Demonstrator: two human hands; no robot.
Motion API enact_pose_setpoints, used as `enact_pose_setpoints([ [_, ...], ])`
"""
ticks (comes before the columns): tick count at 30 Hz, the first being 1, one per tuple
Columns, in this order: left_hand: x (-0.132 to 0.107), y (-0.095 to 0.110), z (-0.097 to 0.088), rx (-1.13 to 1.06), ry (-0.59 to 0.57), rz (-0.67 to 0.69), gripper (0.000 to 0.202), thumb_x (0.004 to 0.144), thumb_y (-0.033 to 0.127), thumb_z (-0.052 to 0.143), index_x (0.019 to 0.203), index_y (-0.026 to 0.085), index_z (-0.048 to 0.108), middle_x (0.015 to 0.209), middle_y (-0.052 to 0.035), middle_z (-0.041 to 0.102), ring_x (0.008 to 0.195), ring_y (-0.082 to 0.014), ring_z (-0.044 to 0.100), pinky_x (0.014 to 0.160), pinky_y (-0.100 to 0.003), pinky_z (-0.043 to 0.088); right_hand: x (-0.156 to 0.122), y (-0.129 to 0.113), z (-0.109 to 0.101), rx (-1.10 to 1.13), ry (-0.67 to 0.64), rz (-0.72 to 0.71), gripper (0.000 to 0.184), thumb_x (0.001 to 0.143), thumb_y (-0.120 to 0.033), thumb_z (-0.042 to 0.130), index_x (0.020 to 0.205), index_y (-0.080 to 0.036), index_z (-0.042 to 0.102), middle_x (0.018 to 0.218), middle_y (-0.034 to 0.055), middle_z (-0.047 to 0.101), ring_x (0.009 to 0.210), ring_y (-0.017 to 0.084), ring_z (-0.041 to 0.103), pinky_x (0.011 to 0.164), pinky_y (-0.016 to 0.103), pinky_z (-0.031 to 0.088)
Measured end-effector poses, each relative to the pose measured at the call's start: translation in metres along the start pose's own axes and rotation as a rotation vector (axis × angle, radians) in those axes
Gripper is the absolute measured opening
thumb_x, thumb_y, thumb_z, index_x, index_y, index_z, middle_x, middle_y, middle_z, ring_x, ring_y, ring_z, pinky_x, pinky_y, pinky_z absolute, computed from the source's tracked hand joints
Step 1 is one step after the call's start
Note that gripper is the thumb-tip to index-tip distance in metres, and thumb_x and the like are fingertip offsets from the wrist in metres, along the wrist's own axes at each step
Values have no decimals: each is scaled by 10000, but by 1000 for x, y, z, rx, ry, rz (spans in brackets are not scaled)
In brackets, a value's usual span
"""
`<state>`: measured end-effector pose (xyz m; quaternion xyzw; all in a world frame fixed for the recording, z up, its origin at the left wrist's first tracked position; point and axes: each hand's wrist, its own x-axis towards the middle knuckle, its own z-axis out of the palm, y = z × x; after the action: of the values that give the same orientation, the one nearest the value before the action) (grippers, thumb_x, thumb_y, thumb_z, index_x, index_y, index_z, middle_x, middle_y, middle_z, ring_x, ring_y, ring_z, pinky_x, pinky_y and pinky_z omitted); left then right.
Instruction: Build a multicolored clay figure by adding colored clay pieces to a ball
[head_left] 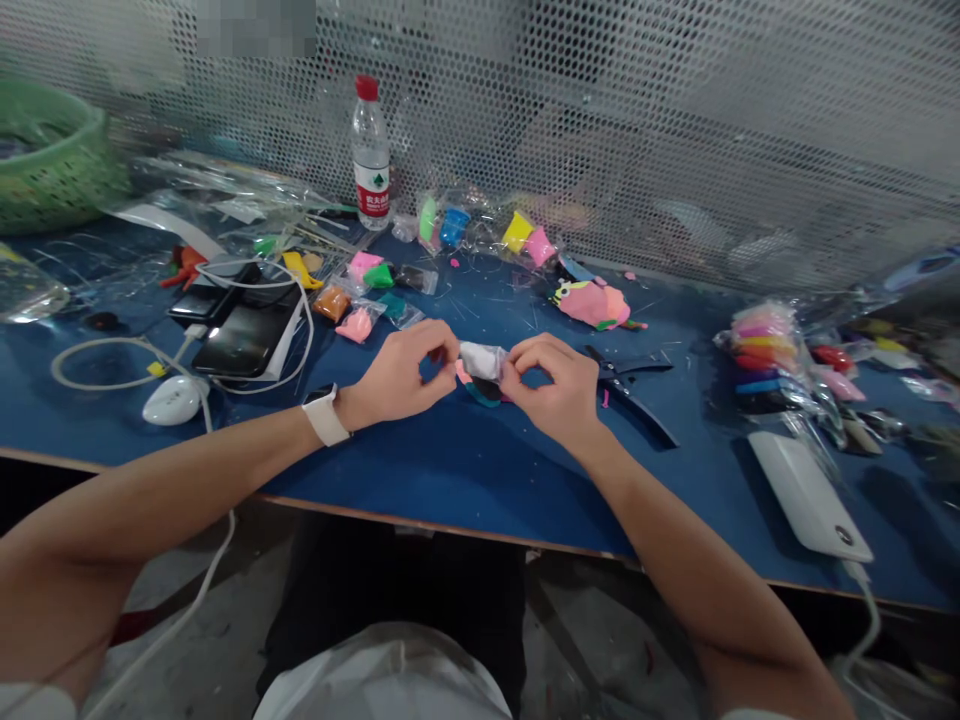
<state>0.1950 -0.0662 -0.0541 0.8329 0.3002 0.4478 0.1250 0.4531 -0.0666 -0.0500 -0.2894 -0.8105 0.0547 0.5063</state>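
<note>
Between my two hands is a small clear packet of white modelling clay. My left hand pinches its left end with thumb and forefinger. At the other end, my right hand grips the plastic the same way. Just below the packet, a small piece of pink, black and teal clay lies on the blue table, partly hidden by the packet and fingers. A pink clay figure with an eye rests beyond my right hand. Right of that hand lies a pair of black-handled scissors or pliers.
Clay packets lie behind my left hand, near a water bottle. Phones, a cable and a white mouse-shaped device are at left, below a green basket. At right sit a white power bank and bagged clay.
</note>
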Motion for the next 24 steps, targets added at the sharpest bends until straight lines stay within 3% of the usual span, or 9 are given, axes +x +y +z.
enact_pose_setpoints([
  [1, 0, -2, 1, 20, 10, 23, 119, 999, 246, 659, 1109, 201, 667, 1080, -82, 749, 995, -225, 707, 874, -359, 593, 0, -1, 1, 79, 23, 65, 309, 980, -156, 764, 758, -264, 579, 844, 13, 778, 724, 173, 708, 643, 329, 558],
  [3, -2, -6, 3, 59, -16, 66, 476, 1000, 386, 772, 1412, 192, 633, 1404, -175, 719, 1322, -323, 677, 1120, -491, 596, 0, -4, 6, 232, 72, 188, 291, 961, -199, 795, 760, -261, 594, 847, 11, 779, 705, 164, 700, 600, 308, 551],
  [5, -4, -8, 5, 67, -81, 73, 652, 1020, 480, 821, 1554, 200, 575, 1518, -199, 678, 1432, -359, 641, 1223, -548, 556, -1, -5, 10, 367, 124, 280, 245, 928, -217, 818, 798, -261, 616, 854, 1, 772, 707, 155, 708, 575, 282, 551],
  [10, -6, -9, 7, 35, -144, 28, 414, 1165, 451, 700, 1472, 178, 655, 1292, -141, 767, 1171, -267, 755, 1018, -388, 625, -4, -2, 13, 513, 98, 396, 115, 901, -246, 846, 879, -247, 733, 908, 7, 815, 729, 146, 745, 611, 276, 610],
  [14, -6, -12, 5, 49, -105, 48, 449, 1167, 529, 691, 1418, 156, 692, 1236, -137, 794, 1127, -260, 771, 976, -367, 622, -5, 3, 9, 505, 29, 448, 159, 897, -391, 945, 922, -248, 882, 946, 44, 873, 757, 180, 779, 625, 311, 645],
  [18, -6, -16, 3, 77, -128, 39, 469, 1178, 572, 651, 1406, 169, 725, 1215, -134, 809, 1105, -258, 779, 974, -367, 619, -5, 5, 6, 534, -34, 483, 261, 875, -513, 1001, 980, -281, 944, 971, 50, 895, 742, 181, 786, 604, 309, 652],
  [24, -6, -18, 2, 114, -141, 71, 530, 1187, 651, 579, 1346, 181, 764, 1127, -112, 826, 982, -238, 770, 893, -354, 593, -4, 5, 3, 563, -102, 460, 294, 867, -515, 1023, 1083, -326, 955, 995, 41, 885, 779, 183, 800, 647, 317, 681],
])
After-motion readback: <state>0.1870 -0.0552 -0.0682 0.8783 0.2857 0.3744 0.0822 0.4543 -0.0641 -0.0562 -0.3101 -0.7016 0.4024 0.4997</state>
